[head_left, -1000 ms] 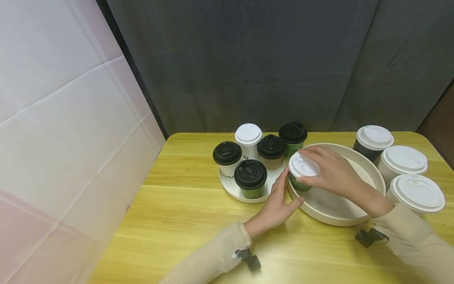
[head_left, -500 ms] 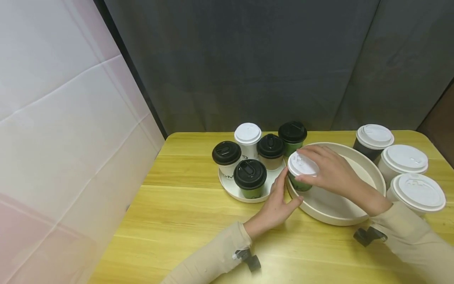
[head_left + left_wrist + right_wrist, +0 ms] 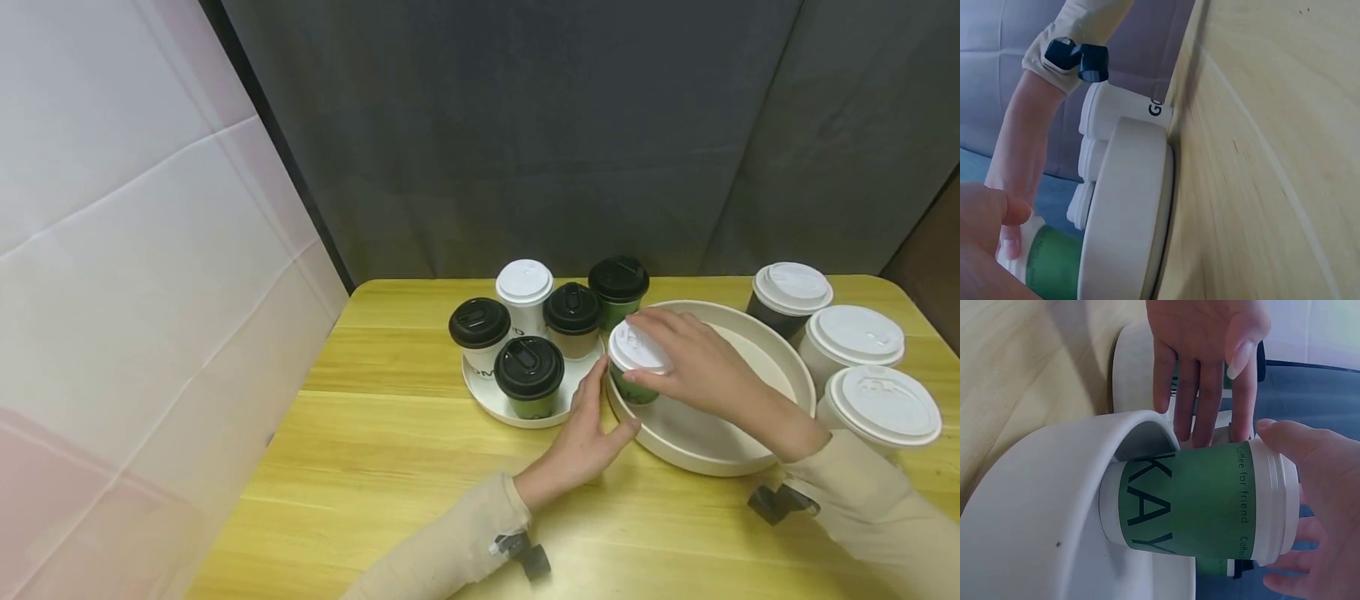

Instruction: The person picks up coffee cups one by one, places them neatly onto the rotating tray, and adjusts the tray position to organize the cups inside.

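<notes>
My right hand (image 3: 693,362) grips a green paper coffee cup (image 3: 1188,500) by its white lid (image 3: 636,348), fingers at the far side and thumb at the near side. The cup stands just inside the left wall of a round, cream-coloured tray (image 3: 705,442); in the right wrist view its base lies within the rim and "KAY" shows on its side. My left hand (image 3: 581,446) has its fingers extended beside the cup, fingertips close to its left side and thumb apart. It lies between the tray and a smaller white plate (image 3: 480,398).
Black-lidded cups, such as a green one (image 3: 529,371), stand on the plate. Behind are a white-lidded cup (image 3: 525,287) and another black-lidded green cup (image 3: 618,283). Right of the tray stand larger white-lidded cups (image 3: 855,337). A dark curtain (image 3: 525,133) hangs behind the table.
Almost nothing moves. The right hand keeps its grip on the coffee cup at the tray's left wall, and the left hand stays beside it; the view shifts only slightly.
</notes>
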The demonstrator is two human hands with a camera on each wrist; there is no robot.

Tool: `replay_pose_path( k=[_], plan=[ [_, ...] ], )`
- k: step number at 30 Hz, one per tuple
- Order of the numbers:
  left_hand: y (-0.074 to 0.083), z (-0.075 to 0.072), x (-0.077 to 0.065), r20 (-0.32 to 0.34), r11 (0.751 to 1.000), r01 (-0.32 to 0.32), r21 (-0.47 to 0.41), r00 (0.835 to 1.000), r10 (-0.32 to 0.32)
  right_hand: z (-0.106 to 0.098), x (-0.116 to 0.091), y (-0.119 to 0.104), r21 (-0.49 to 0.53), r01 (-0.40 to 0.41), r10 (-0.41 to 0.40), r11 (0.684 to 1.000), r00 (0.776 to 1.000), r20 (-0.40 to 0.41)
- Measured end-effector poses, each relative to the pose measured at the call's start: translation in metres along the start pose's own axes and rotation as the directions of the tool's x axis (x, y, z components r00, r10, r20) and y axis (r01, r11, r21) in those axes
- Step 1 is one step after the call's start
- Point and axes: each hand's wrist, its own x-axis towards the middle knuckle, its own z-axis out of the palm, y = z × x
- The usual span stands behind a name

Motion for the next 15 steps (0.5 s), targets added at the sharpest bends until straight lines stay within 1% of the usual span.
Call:
replay_pose_path(
  k=[6,9,13,15],
  plan=[
    [0.007,0.000,-0.007,0.019,1.000,-0.014,0.027,1.000,0.013,0.000,-0.002,-0.002,0.001,-0.017,0.017,1.000,0.999,0.027],
    [0.010,0.001,-0.011,0.010,0.998,-0.020,0.059,1.000,0.019,-0.001,-0.005,-0.003,0.003,-0.016,0.016,1.000,1.000,0.026],
    [0.015,0.002,-0.017,-0.021,0.993,-0.035,0.115,0.999,0.037,-0.004,-0.011,-0.003,0.008,0.002,-0.001,1.000,1.000,-0.018],
    [0.016,0.002,-0.021,-0.025,0.989,-0.052,0.138,0.998,0.056,-0.006,-0.016,-0.002,0.015,0.005,-0.004,1.000,0.999,-0.043]
  ],
)
